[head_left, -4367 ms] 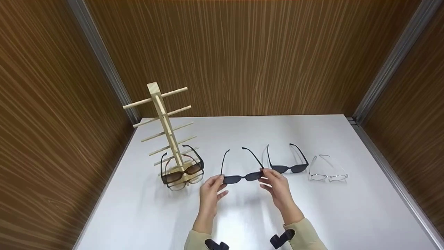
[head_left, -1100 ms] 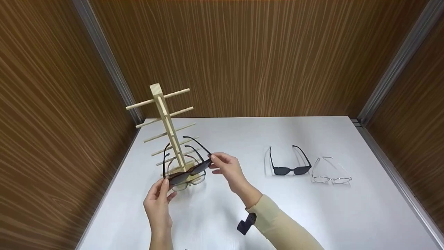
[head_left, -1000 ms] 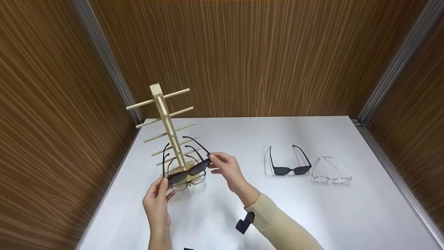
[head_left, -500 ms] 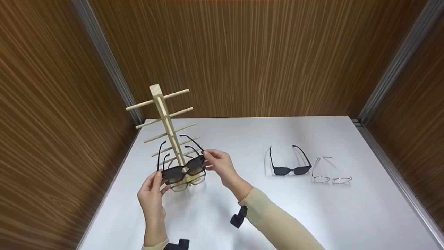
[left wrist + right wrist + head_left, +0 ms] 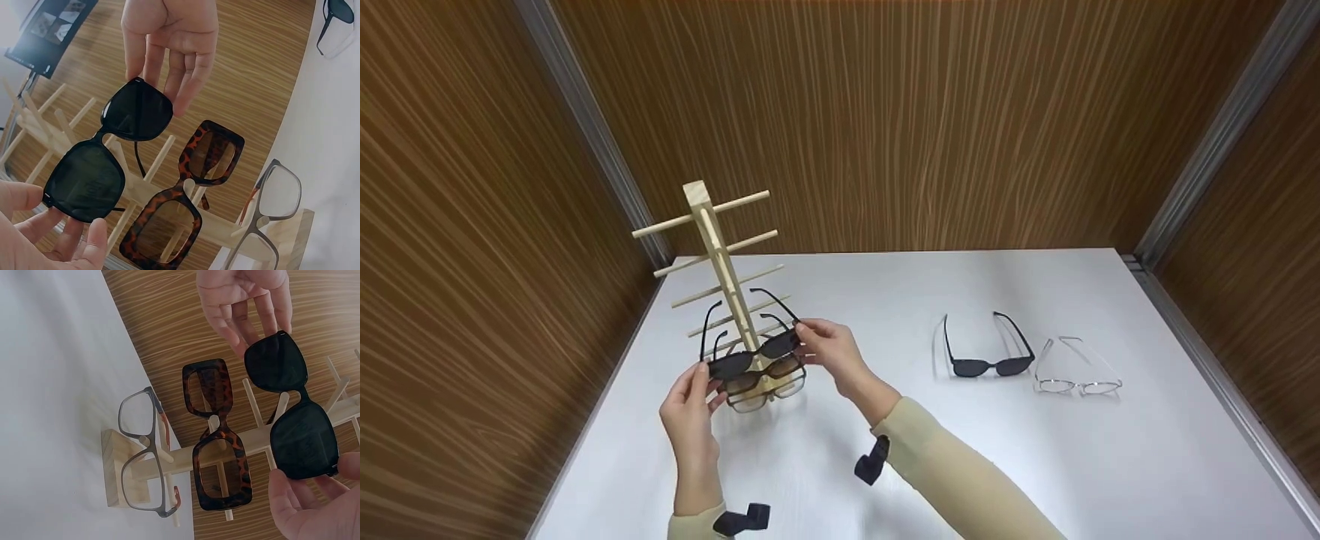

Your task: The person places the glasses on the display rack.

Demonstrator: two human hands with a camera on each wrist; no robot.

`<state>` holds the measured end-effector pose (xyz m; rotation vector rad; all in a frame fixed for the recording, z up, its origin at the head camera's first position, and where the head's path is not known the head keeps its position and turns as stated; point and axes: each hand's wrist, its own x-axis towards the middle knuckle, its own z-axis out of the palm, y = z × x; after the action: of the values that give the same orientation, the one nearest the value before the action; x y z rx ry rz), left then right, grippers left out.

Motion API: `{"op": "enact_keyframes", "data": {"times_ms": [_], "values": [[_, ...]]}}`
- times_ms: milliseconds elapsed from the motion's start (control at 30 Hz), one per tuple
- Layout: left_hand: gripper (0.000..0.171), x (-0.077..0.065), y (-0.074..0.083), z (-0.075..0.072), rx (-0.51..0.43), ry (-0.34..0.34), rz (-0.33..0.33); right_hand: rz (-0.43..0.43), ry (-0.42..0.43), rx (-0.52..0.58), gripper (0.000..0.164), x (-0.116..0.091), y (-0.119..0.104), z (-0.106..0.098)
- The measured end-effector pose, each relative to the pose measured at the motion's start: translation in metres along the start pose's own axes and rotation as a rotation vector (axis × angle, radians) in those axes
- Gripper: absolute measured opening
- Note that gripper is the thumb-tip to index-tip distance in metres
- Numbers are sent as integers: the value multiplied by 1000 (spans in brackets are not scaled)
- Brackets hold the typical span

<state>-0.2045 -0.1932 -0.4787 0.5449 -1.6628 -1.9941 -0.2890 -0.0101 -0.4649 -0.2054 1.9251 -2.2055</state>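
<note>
Black sunglasses (image 5: 731,366) with dark lenses are held by both hands in front of the wooden glasses rack (image 5: 718,255). My left hand (image 5: 690,420) pinches one end of the front, and my right hand (image 5: 836,356) pinches the other. The arms of the sunglasses are unfolded and point back past the rack's post. Just below them, tortoiseshell sunglasses (image 5: 233,444) sit on the rack. Grey-framed clear glasses (image 5: 159,464) hang lowest, near the base. Whether the held sunglasses touch a peg, I cannot tell.
The rack's upper pegs (image 5: 742,201) carry no glasses. To the right on the white table (image 5: 945,465) lie another pair of black sunglasses (image 5: 994,367) and thin-framed clear glasses (image 5: 1080,387), arms unfolded. Wood-grain panels (image 5: 885,127) surround the table.
Both hands have carried the black sunglasses from mid-table left to the rack. Over the last second the sunglasses have tilted to face forward and risen slightly above the tortoiseshell pair.
</note>
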Motion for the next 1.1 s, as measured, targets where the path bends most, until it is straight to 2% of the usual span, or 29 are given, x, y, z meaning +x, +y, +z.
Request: {"op": "enact_keyframes", "data": {"times_ms": [367,633,1100], "values": [[39,6,-3,-1,43,7,-48,49,14,48,34,4,8,1],[39,9,-3,-1,86,0,-40,72,28,39,32,8,10,1],[42,7,-6,-9,16,-8,-59,90,14,50,27,5,12,-7]]}}
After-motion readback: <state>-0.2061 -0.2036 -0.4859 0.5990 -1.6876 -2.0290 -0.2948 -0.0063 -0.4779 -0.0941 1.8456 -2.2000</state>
